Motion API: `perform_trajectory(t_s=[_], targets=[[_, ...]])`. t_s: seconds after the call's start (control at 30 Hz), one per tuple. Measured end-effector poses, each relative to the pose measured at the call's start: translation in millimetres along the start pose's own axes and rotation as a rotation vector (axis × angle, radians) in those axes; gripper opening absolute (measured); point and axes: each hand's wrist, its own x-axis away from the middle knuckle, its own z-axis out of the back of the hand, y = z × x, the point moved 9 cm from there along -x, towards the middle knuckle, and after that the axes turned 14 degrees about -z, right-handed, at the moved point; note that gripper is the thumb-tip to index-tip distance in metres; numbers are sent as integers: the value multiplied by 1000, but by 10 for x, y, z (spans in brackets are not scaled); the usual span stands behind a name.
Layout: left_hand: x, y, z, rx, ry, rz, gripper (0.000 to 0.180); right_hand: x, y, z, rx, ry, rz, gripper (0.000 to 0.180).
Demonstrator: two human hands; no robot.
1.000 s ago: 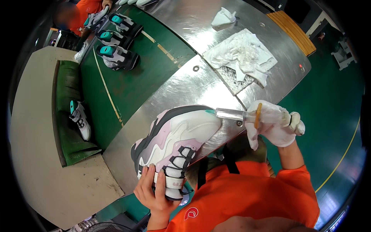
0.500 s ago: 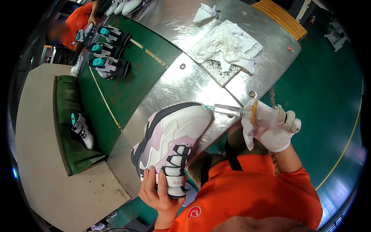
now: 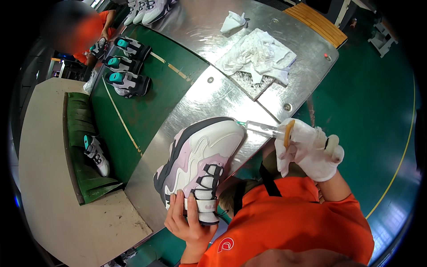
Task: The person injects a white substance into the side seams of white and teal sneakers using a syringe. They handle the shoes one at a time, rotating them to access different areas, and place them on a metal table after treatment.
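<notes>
My bare left hand (image 3: 189,227) grips a white and lilac sneaker (image 3: 204,155) at its collar, fingers over the side and the tongue strap. The shoe has black laces and a dark sole edge, and lies tilted over the metal table (image 3: 195,95). In a white glove, my right hand (image 3: 309,149) is closed round a clear syringe (image 3: 262,129) with a yellowish flange and a green tip. That tip touches, or almost touches, the sole edge at the toe. Inside the glove the exact finger grip is partly hidden.
A soiled white cloth (image 3: 258,55) covers a speckled slab (image 3: 251,84) on the table, near a crumpled wipe (image 3: 233,22). Several sneakers (image 3: 129,83) ride a green belt (image 3: 164,82). One more shoe (image 3: 96,155) lies by green flaps (image 3: 80,138). A co-worker (image 3: 84,31) handles another shoe.
The view has shifted slightly. My hands keep their grips on the shoe and the syringe, and the tip remains at the toe's sole edge. The co-worker leans further into view.
</notes>
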Motion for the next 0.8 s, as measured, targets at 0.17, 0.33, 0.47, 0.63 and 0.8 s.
perform_trajectory(t_s=[0.17,0.33,0.47,0.63,0.8], targets=[[-72,-76,10,47,-32,21,56,62,-18,-115,88,19,1,107],[-211,-247,24,115,-78,41,58,-10,-17,-201,79,-15,-26,105],[-389,-405,25,216,-117,71,64,-44,27,-188,107,-40,-61,103],[-598,-711,2,395,-113,138,66,-176,109,-221,90,-241,-18,110],[-700,-1205,-314,699,-250,397,60,-257,320,-123,164,-284,37,112]])
